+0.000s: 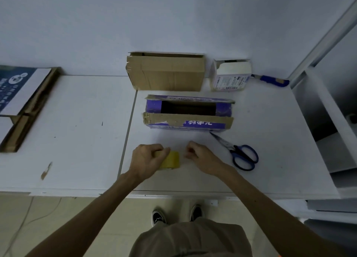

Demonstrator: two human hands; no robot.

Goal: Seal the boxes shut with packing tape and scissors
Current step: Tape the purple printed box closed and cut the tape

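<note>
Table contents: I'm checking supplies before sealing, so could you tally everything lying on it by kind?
Boxes: 3 (brown box, white box, purple box)
Tape roll: 1
Scissors: 1
Blue cutter: 1
Flattened cardboard pile: 1
Total: 7

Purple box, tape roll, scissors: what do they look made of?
Purple box: cardboard, probably corrugated, with a matte purple print; the torn flaps show raw brown board.
Tape roll: translucent yellowish film, likely plastic, with a slight sheen.
Scissors: pale shiny blades, probably steel; the blue handle loops look like smooth moulded plastic.
</note>
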